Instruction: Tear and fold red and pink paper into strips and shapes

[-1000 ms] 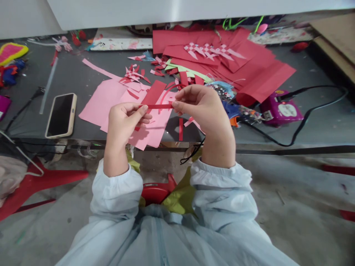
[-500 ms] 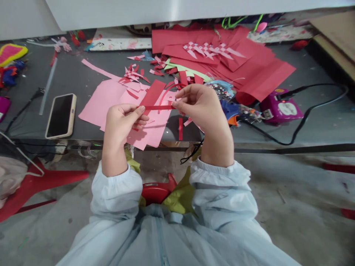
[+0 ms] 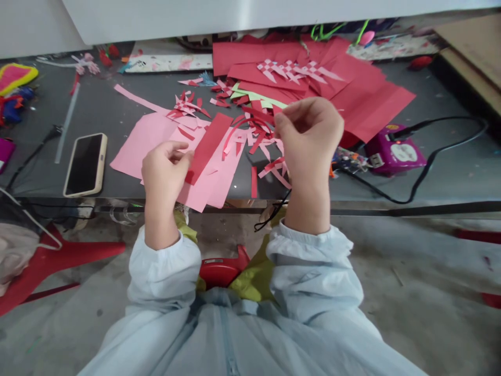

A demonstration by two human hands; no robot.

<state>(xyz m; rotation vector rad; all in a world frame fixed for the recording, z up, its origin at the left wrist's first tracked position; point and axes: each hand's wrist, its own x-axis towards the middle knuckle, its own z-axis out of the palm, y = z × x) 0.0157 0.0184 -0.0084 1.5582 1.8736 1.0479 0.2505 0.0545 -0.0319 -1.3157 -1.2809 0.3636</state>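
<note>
My right hand (image 3: 311, 130) is raised over the paper scraps and pinches the end of a narrow red paper strip (image 3: 258, 114), which points left from the fingertips. My left hand (image 3: 166, 167) hovers at the left edge of the pink paper sheets (image 3: 213, 190); its fingers are loosely bent, with a gap between thumb and forefinger and nothing seen between them. Beside its thumb, a wider red paper strip (image 3: 211, 146) lies slanted across the pink sheets. A curved red strip (image 3: 230, 136) and pink and red scraps (image 3: 277, 169) lie between the hands.
Red paper sheets (image 3: 376, 104) with woven pink-and-red pieces (image 3: 289, 70) on top lie at the back. A phone (image 3: 86, 164) lies left. At right sits a purple box (image 3: 397, 151) with a black cable (image 3: 425, 183) plugged in. A red stool (image 3: 221, 271) is below.
My left hand has let go of the red strip and drawn slightly left. My right hand has moved right and up, carrying the strip away.
</note>
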